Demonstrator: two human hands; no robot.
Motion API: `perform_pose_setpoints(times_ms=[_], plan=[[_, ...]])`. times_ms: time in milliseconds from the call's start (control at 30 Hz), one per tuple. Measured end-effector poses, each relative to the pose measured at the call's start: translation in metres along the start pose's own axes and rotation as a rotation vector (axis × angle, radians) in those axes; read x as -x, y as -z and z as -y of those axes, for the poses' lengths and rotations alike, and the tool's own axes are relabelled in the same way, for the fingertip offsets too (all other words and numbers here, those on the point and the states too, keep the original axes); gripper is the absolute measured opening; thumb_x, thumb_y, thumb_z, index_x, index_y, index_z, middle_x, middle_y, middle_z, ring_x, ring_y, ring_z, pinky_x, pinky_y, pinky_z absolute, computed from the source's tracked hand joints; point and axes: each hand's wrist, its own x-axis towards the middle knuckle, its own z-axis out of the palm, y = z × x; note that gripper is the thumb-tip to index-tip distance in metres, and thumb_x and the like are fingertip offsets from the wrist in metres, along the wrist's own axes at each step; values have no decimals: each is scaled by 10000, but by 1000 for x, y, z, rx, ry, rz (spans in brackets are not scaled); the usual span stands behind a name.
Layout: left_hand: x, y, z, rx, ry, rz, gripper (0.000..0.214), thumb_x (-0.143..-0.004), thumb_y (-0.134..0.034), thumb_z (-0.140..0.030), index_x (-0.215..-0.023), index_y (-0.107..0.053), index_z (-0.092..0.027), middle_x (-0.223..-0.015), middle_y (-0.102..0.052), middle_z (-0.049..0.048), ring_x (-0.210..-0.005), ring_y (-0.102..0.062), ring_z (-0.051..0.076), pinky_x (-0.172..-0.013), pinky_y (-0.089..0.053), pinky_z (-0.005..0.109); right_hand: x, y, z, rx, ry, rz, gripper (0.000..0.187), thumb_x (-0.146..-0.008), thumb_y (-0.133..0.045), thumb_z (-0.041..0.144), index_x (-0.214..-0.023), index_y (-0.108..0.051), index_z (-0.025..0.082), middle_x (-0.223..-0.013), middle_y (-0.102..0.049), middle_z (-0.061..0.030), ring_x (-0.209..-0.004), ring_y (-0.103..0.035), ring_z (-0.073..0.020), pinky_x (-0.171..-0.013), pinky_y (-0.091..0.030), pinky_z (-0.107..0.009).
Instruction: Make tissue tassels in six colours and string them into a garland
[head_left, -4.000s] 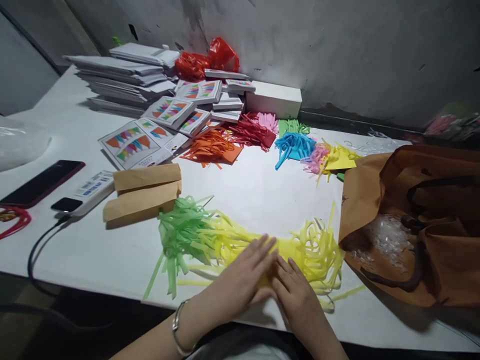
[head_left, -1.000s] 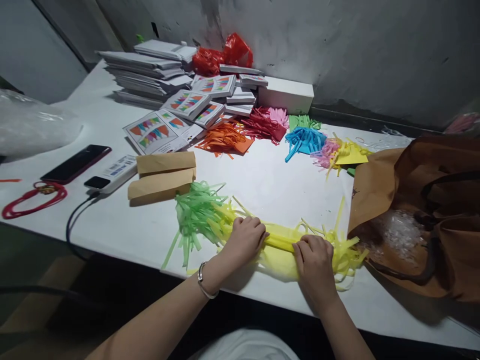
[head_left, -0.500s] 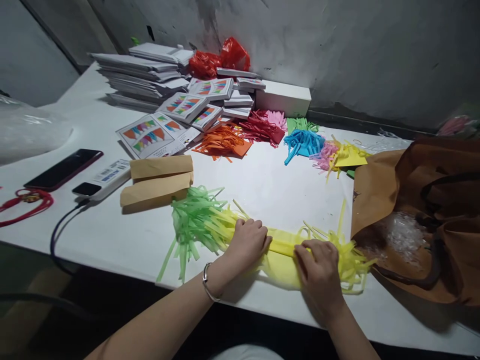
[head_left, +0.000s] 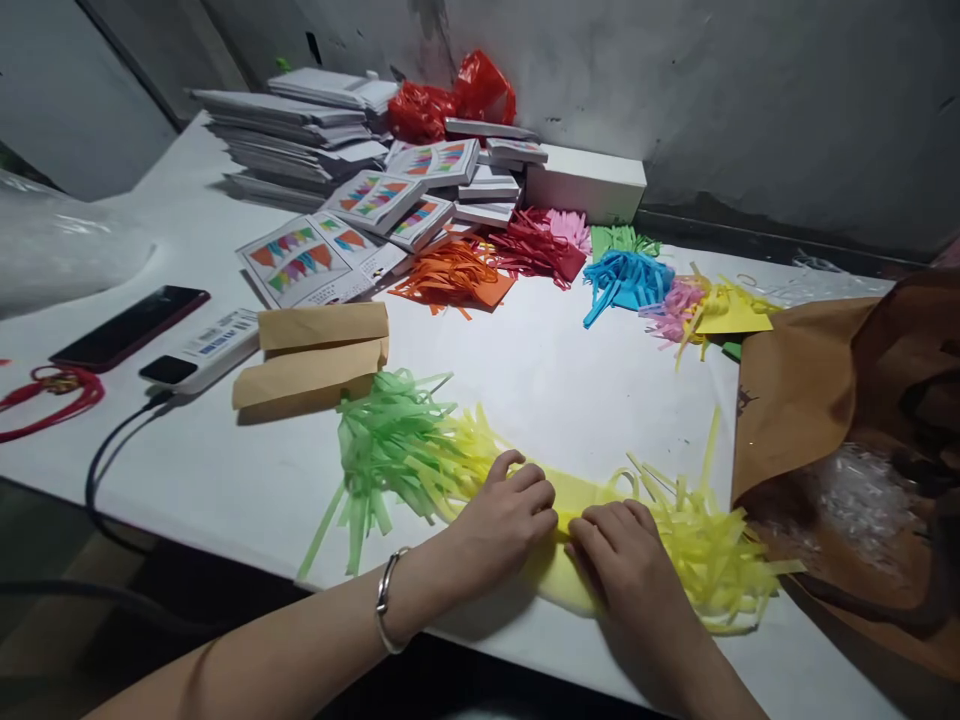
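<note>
Yellow tissue paper (head_left: 574, 488) with fringed strips at both ends lies at the table's front edge. My left hand (head_left: 504, 520) is closed on its folded middle band, fingers bent over the paper. Just to the right, my right hand (head_left: 626, 560) pinches the same band, its fingertips close to the left ones. The yellow fringe spreads out beyond both hands. Green tissue fringe (head_left: 382, 445) lies against the left yellow strips. Part of the folded band is hidden beneath my fingers.
Behind are orange (head_left: 450, 275), dark red (head_left: 536, 248) and blue (head_left: 630, 280) fringed paper bundles. Two brown folded papers (head_left: 315, 360), a phone (head_left: 131, 328) and a cabled power bank (head_left: 199, 355) lie left. A brown bag (head_left: 802, 380) stands right; boxes (head_left: 300, 130) are stacked at the back.
My hands have come closer together along the yellow paper's folded band, the right hand moving left toward the other. The camera view has shifted slightly.
</note>
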Motion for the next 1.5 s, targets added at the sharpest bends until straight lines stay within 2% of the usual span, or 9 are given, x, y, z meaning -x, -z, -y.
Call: perform_pose_setpoints(times_ms=[100, 267, 400, 533, 700, 833, 933, 1133, 1500], plan=[[4, -3, 1, 148, 76, -17, 186, -931, -594, -129, -759, -615, -197, -771, -627, -12, -805, -510, 173, -878, -309, 395, 6, 2, 2, 108, 33, 49, 334, -1016, -316, 93, -874, -611, 162, -769, -573, -47, -759, -483, -203, -871, -355, -405], [11, 0, 1, 337, 197, -27, 145, -912, -656, -214, -768, -662, -215, -809, -670, -20, -849, -529, 180, -820, -304, 380, 18, 8, -10, 88, -161, 39, 202, -1012, -415, 145, -955, -602, 197, -957, -605, -65, -935, -536, -223, -962, -316, -437], [11, 4, -6, 248, 328, -21, 193, -957, -547, -190, -793, -647, -189, -891, -668, 21, -898, -532, 210, -862, -321, 413, 19, 8, -22, 118, -241, 103, 161, -1009, -456, 210, -908, -580, 224, -964, -580, -52, -936, -532, -229, -916, -318, -426], [3, 6, -12, 115, 435, 63, 130, -901, -583, -187, -779, -627, -172, -943, -644, 61, -919, -533, 247, -872, -345, 452, 11, 7, -22, 255, -268, 127, 195, -990, -460, 235, -820, -554, 222, -870, -571, -54, -827, -512, -246, -830, -316, -439], [-1, 7, -13, 63, 294, 69, 80, -878, -607, -123, -844, -626, -192, -992, -641, 50, -951, -528, 248, -920, -325, 477, 0, 12, -11, 139, -161, 18, 181, -990, -463, 157, -912, -619, 205, -920, -617, -57, -887, -537, -217, -930, -317, -444], [-2, 8, -15, 38, 126, 97, 104, -902, -605, -142, -814, -605, -198, -888, -629, 15, -898, -517, 228, -1004, -268, 511, -7, 10, -5, -14, 47, 78, 283, -1022, -398, 130, -887, -644, 169, -769, -592, -33, -766, -497, -182, -841, -358, -368], [-5, 4, -14, -1, 80, 85, 146, -910, -604, -144, -774, -592, -194, -833, -614, 8, -858, -506, 216, -1014, -260, 502, -9, 5, -5, -46, 8, 47, 275, -1015, -440, 139, -820, -631, 171, -736, -578, -21, -733, -483, -171, -815, -353, -352], [-8, 1, -10, 153, 155, 82, 106, -914, -604, -174, -809, -609, -190, -913, -652, 19, -882, -529, 198, -898, -327, 409, -7, 0, -4, -89, -15, 4, 287, -1040, -397, 163, -896, -645, 164, -789, -613, -37, -763, -494, -176, -828, -341, -361], [6, 2, -13, 170, 265, 74, 109, -933, -594, -137, -872, -659, -200, -952, -669, 24, -923, -545, 209, -905, -318, 422, 15, 16, -9, -146, -142, 32, 194, -984, -461, 120, -965, -632, 211, -911, -626, -39, -881, -531, -198, -934, -348, -416]])
